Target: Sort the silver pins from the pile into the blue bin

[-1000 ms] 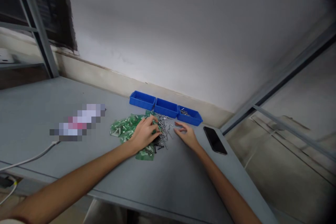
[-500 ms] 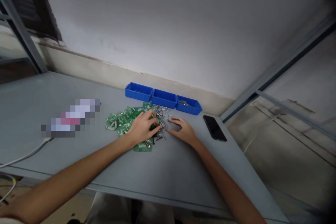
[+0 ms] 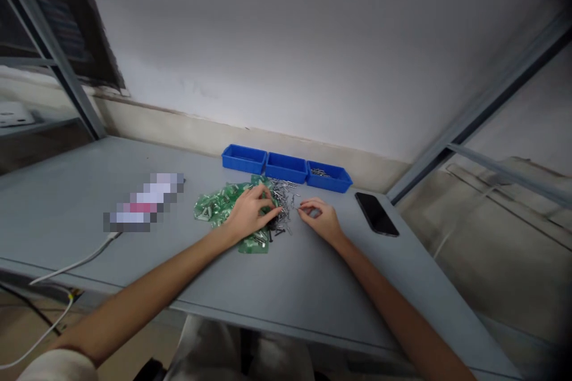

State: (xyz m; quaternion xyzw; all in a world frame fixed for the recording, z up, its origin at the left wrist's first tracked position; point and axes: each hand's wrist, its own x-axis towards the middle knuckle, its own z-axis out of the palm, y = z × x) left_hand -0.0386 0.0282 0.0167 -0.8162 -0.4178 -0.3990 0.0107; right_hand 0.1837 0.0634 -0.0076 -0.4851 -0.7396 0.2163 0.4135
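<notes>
A loose pile of small metal screws (image 3: 284,194) lies on the grey table, with a few dark screws (image 3: 279,231) at its near side. Left of it are crumpled green plastic packets (image 3: 218,199) with small hardware inside. My left hand (image 3: 250,212) rests over the packets' right edge, fingers curved and thumb stretched toward the screws; its fingertips are partly hidden. At the pile's right side, my right hand (image 3: 322,219) has thumb and forefinger pinched together. A thin metal screw (image 3: 297,209) seems to stick out from that pinch, small and hard to make out.
Three blue bins stand in a row behind the pile; the right bin (image 3: 329,183) contains metal pieces, beside the middle bin (image 3: 286,175) and left bin (image 3: 243,165). A black phone (image 3: 376,214) lies right. A blurred-out object (image 3: 145,202) with a white cable (image 3: 84,262) lies left.
My right thumb and forefinger have closed from a wide gap into a pinch, a little away from the pile. My left hand stays over the packets, its thumb slightly shifted. The view has turned slightly.
</notes>
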